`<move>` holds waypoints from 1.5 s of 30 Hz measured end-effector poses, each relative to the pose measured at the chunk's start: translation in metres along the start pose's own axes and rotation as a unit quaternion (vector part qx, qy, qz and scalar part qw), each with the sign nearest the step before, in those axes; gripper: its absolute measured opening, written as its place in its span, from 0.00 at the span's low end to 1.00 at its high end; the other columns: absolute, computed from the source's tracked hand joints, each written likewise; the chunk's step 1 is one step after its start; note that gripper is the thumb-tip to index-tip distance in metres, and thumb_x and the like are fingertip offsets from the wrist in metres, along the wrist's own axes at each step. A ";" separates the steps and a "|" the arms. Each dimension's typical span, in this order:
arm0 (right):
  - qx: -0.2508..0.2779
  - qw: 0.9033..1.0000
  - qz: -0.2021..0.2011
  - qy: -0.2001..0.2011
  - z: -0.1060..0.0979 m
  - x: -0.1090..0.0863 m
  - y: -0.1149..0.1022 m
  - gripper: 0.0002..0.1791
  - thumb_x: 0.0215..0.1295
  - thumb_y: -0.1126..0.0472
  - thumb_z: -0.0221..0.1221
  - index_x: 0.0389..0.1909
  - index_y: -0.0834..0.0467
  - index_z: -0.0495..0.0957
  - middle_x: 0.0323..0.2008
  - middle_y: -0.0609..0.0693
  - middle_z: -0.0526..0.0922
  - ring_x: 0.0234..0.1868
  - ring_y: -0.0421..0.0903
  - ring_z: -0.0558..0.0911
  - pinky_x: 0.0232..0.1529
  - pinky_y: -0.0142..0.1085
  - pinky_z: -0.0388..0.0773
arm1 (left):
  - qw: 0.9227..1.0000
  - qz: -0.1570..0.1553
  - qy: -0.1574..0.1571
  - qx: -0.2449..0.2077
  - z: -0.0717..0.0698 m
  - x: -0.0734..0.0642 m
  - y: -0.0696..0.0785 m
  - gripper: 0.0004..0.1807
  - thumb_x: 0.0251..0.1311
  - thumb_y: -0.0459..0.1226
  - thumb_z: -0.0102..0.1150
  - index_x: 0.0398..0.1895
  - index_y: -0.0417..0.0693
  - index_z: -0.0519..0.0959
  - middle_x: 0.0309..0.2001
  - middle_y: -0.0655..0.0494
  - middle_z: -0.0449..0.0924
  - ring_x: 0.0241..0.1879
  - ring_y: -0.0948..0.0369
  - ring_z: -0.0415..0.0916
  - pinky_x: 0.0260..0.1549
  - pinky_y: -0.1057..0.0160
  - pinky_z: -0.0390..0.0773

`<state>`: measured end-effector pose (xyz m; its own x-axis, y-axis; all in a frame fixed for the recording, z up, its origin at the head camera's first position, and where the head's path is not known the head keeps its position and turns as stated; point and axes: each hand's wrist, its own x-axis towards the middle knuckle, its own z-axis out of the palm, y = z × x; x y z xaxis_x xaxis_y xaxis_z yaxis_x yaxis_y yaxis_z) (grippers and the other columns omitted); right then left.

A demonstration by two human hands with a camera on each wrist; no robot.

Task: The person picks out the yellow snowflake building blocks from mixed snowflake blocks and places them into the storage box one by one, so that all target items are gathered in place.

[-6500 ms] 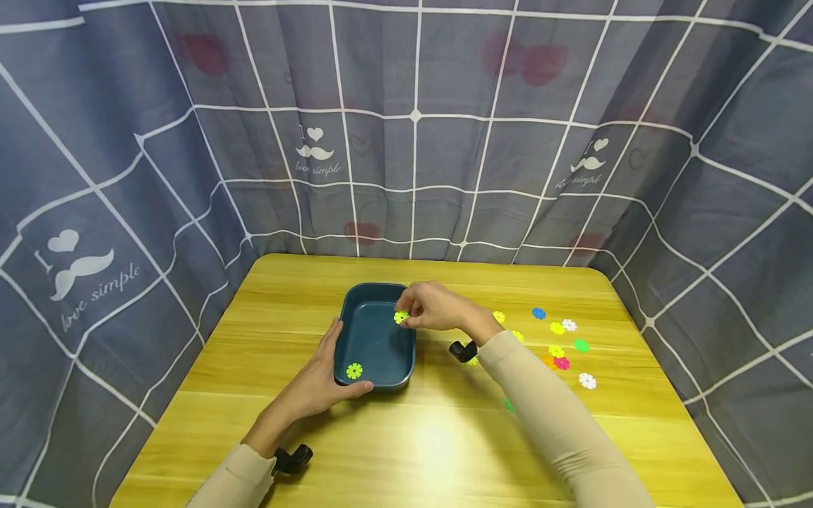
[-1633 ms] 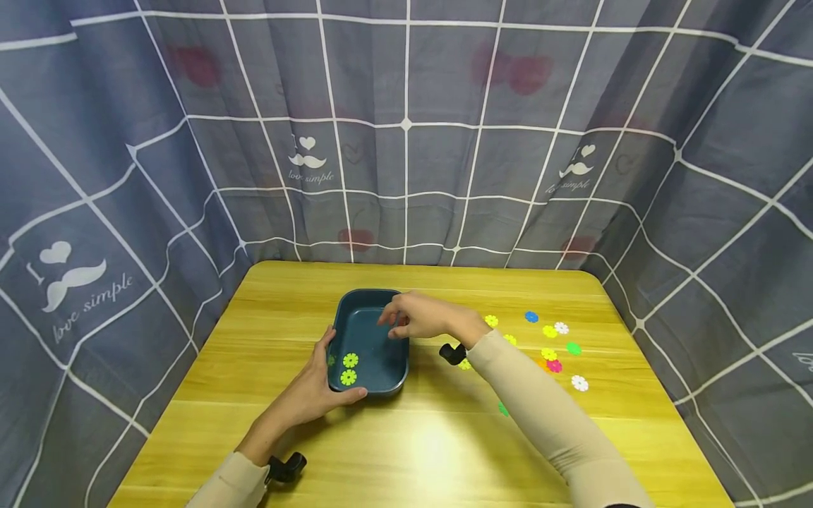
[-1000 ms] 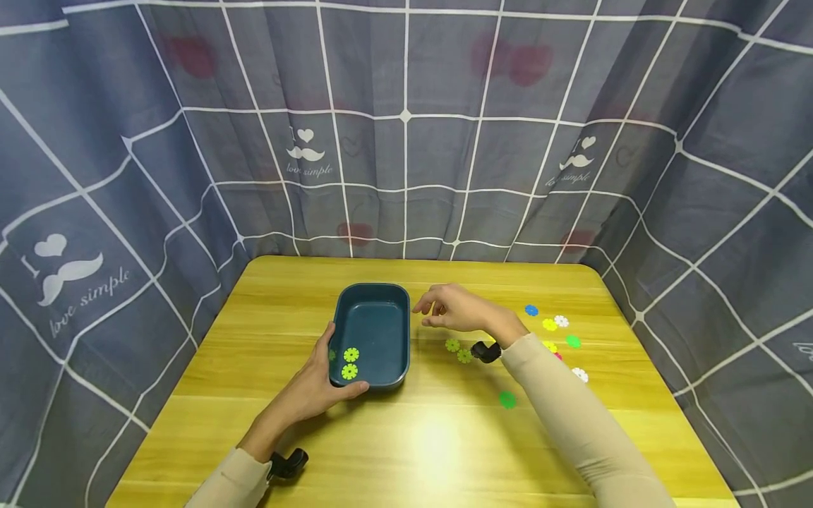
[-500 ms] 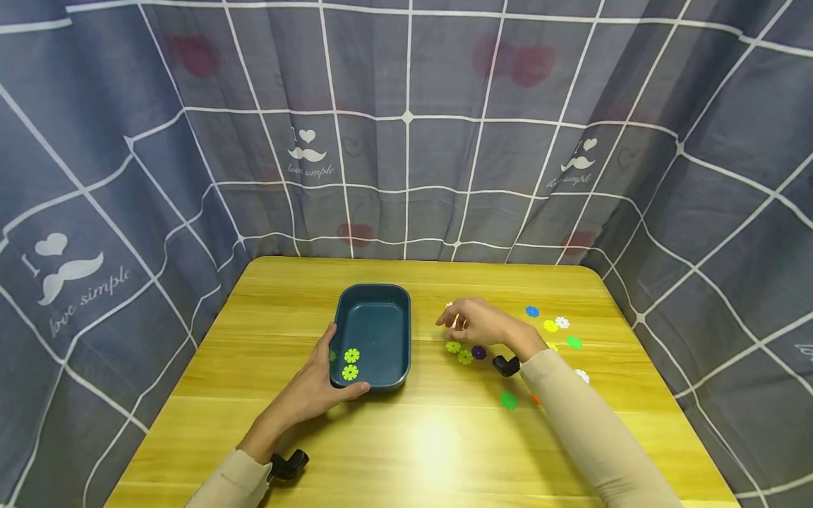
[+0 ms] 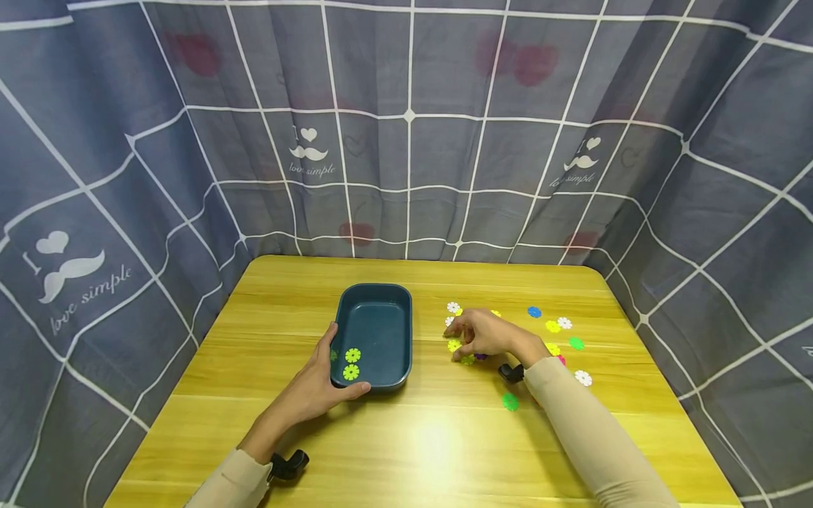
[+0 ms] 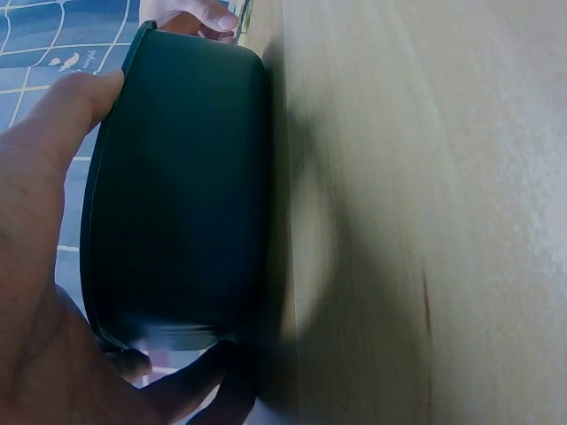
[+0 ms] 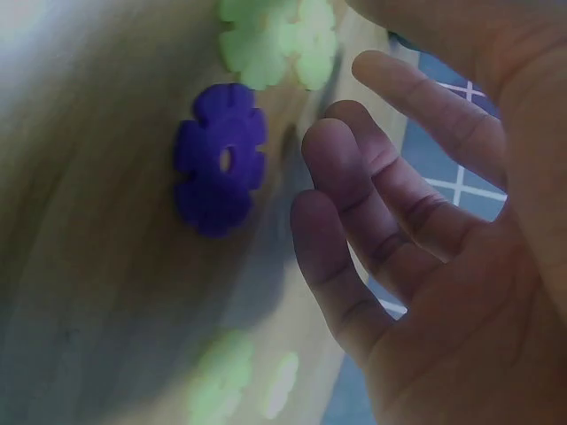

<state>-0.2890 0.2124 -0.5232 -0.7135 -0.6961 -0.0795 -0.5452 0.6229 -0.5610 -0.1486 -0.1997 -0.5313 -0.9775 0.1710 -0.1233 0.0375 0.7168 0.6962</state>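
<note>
My left hand [image 5: 315, 384] grips the near left corner of a dark teal tray [image 5: 375, 335], thumb at its front edge and fingers along its left side. In the left wrist view the tray's outer wall [image 6: 182, 186] fills the space between thumb and fingers. Two yellow-green snowflake discs [image 5: 351, 363] lie in the tray's near left corner. My right hand [image 5: 489, 333] hovers over the discs right of the tray, fingers bent loosely with nothing held. Below it, the right wrist view shows a purple snowflake disc [image 7: 221, 159] and yellow-green discs [image 7: 257, 44].
More discs lie scattered to the right: a blue disc [image 5: 534, 312], a green disc [image 5: 576, 343], a white disc [image 5: 583, 378] and several others. Another green disc [image 5: 510, 402] lies nearer the front. A checked curtain [image 5: 406, 141] surrounds the wooden table [image 5: 406, 451].
The yellow-green disc earlier pinched in my right hand was let go into the tray, joining another. My right hand then moved right and down over the loose discs. The left hand stayed on the tray.
</note>
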 end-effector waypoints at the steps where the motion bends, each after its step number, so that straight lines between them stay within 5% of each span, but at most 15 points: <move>1: 0.000 1.000 -0.001 0.000 0.001 0.000 0.001 0.25 0.69 0.52 0.85 0.63 0.55 0.93 0.59 0.51 0.94 0.40 0.36 0.85 0.44 0.31 0.87 | 1.000 -0.001 0.000 -0.001 0.000 0.000 0.000 0.81 0.62 0.70 0.81 0.99 0.54 0.32 0.97 0.34 0.42 0.90 0.29 0.62 0.83 0.24 0.71; 9: 0.007 1.000 0.003 0.001 0.005 -0.002 0.005 0.21 0.71 0.55 0.83 0.61 0.54 0.93 0.50 0.50 0.90 0.39 0.37 0.83 0.45 0.32 0.86 | 1.000 -0.003 0.000 0.002 0.001 -0.001 0.001 0.82 0.62 0.71 0.81 0.99 0.54 0.32 0.98 0.35 0.40 0.91 0.29 0.60 0.83 0.23 0.71; 15: 0.022 1.000 0.021 0.005 0.006 -0.003 0.007 0.18 0.72 0.58 0.82 0.60 0.52 0.94 0.53 0.50 0.90 0.43 0.37 0.86 0.49 0.33 0.88 | 1.000 -0.002 0.000 0.001 0.001 -0.001 0.000 0.82 0.62 0.71 0.81 0.99 0.55 0.32 0.98 0.36 0.40 0.91 0.29 0.60 0.83 0.23 0.70; 30: 0.049 0.998 0.031 -0.003 0.007 -0.001 0.006 0.11 0.73 0.63 0.80 0.53 0.52 0.94 0.44 0.45 0.95 0.39 0.37 0.87 0.43 0.31 0.88 | 1.000 -0.004 0.000 -0.005 0.003 0.000 0.001 0.81 0.62 0.70 0.81 0.99 0.55 0.32 0.98 0.35 0.41 0.90 0.27 0.60 0.83 0.22 0.70; 45: 0.030 0.999 0.010 -0.011 0.005 0.000 0.005 0.11 0.75 0.64 0.78 0.53 0.52 0.92 0.47 0.46 0.93 0.40 0.35 0.87 0.45 0.31 0.89 | 1.000 -0.004 -0.001 -0.002 0.000 -0.001 0.002 0.81 0.63 0.69 0.82 0.99 0.54 0.31 0.98 0.35 0.41 0.91 0.28 0.60 0.83 0.23 0.70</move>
<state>-0.2898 0.2134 -0.5300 -0.7138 -0.6916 -0.1103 -0.5024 0.6154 -0.6073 -0.1473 -0.1986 -0.5301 -0.9773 0.1675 -0.1299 0.0298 0.7154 0.6981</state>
